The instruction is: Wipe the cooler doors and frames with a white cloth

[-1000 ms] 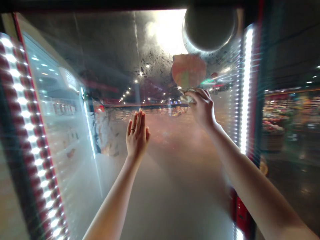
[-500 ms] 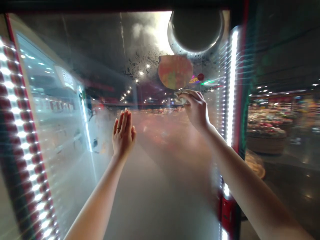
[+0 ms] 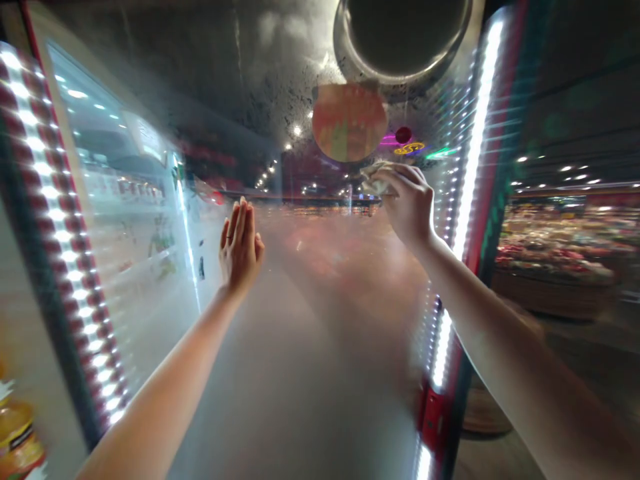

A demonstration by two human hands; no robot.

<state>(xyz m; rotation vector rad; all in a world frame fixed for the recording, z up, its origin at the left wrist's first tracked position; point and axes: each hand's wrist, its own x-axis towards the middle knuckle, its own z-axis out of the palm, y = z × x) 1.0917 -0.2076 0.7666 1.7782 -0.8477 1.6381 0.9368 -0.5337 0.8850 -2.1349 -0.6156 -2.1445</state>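
A large, hazy transparent pane (image 3: 300, 373) with reflections in it stands upright before me. My left hand (image 3: 241, 243) is raised flat against it or just in front of it, fingers stretched upward and a ring on one. In my right hand (image 3: 411, 203), bent fingers grip a pale crumpled cloth (image 3: 376, 180) at the pane. Just above the cloth is a round reddish sticker (image 3: 350, 123). Dark specks surround the sticker. Higher up sits a big round dark disc with a shiny rim (image 3: 405, 33).
Bright LED strips (image 3: 65, 237) run down the left side, and another LED strip (image 3: 477, 140) lines the right frame. A yellow-orange bottle (image 3: 19, 433) shows at lower left. Blurred shop displays (image 3: 560, 260) stand to the right.
The view has shifted, so the sticker and disc sit higher. The cloth in my right hand has slid slightly right relative to the sticker. My left hand stays flat. The bottle has come into view.
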